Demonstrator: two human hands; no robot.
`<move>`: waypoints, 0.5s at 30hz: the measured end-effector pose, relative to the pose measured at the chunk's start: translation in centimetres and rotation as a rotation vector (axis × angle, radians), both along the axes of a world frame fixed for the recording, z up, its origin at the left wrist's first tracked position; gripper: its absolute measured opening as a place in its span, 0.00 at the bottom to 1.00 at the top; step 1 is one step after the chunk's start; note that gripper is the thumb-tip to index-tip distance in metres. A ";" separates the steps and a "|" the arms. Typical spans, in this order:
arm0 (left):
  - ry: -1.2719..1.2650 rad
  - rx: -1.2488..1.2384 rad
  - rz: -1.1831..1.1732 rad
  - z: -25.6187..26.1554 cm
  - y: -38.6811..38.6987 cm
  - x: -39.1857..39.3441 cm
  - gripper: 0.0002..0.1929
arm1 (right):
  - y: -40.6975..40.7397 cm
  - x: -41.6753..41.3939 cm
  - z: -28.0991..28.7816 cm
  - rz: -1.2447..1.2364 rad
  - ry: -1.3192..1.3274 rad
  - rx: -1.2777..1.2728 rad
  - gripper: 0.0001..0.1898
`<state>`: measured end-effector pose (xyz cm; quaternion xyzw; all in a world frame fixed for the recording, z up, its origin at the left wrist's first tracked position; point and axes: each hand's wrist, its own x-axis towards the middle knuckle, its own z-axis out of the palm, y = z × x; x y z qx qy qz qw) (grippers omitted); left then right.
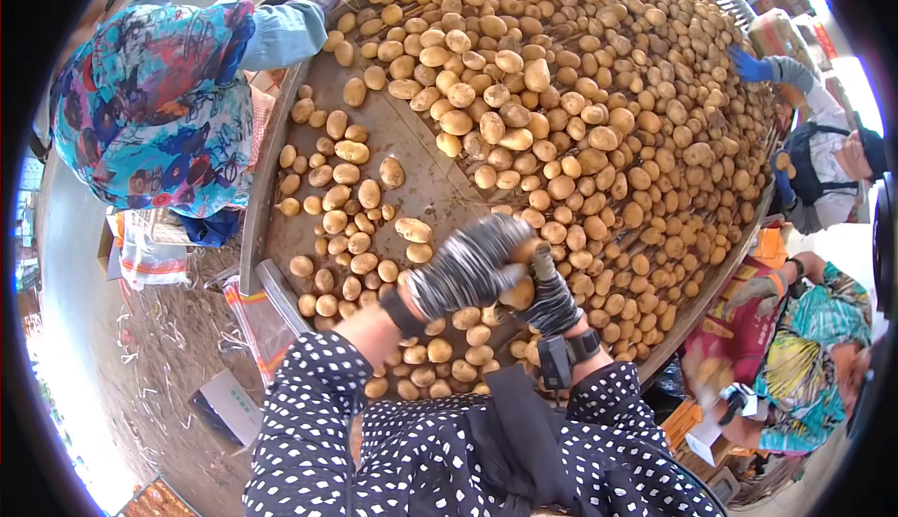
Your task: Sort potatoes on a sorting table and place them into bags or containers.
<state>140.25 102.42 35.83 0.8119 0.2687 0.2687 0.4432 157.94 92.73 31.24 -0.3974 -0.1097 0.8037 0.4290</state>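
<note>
Both of my hands wear grey-and-black striped gloves and meet over the near part of a sorting table (pixel 442 198). My left hand (pixel 470 264), blurred, curls around a brown potato (pixel 525 250) on its far side. Close against it, my right hand (pixel 551 299) has its thumb raised and its fingers around another potato (pixel 518 294). The gloves partly cover both potatoes. Below my hands lie loose potatoes (pixel 440 350) along the table's near side. A large heap of potatoes (pixel 596 117) fills the far and right side.
A person in a patterned top (pixel 161 110) stands at the left edge. Across at right, another person's blue glove (pixel 749 65) reaches the heap. A seated person (pixel 807 356) handles a red bag (pixel 736 314). A metal rim (pixel 270 166) borders the table; a carton (pixel 228 408) lies on the floor.
</note>
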 end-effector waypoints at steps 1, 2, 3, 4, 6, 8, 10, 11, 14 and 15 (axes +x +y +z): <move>0.075 -0.074 -0.034 -0.3 -0.7 0.4 0.29 | 0.2 -0.8 -0.8 -0.050 0.026 -0.008 0.36; 0.048 -0.002 0.010 -1.0 -1.1 0.5 0.29 | 0.2 -0.6 -0.8 -0.040 0.205 0.006 0.34; 0.024 0.068 0.054 -1.7 -1.4 0.4 0.29 | 0.5 -1.2 0.4 -0.028 0.209 0.004 0.34; 0.029 0.062 0.058 -1.2 -1.5 0.1 0.29 | 0.7 -2.0 2.2 -0.085 0.133 -0.011 0.35; 0.101 0.146 0.006 0.4 -1.4 -0.4 0.27 | 0.7 -1.9 2.1 -0.143 0.021 -0.007 0.37; -0.028 0.236 -0.019 -0.4 0.6 -1.1 0.27 | 0.8 -0.6 1.6 -0.132 0.051 -0.007 0.39; -0.146 0.236 0.041 -3.5 4.4 -2.7 0.24 | 1.1 0.2 1.9 -0.086 -0.021 0.053 0.41; -0.132 0.157 0.130 -5.8 7.1 -3.9 0.21 | 1.1 0.5 2.0 -0.111 -0.025 0.051 0.41; 0.397 0.564 0.566 -8.6 17.9 -6.0 0.20 | 0.0 2.0 2.1 -0.067 0.166 0.130 0.31; 0.439 0.761 0.619 -9.5 21.0 -8.1 0.22 | 1.0 1.4 4.6 -0.053 -0.101 0.042 0.22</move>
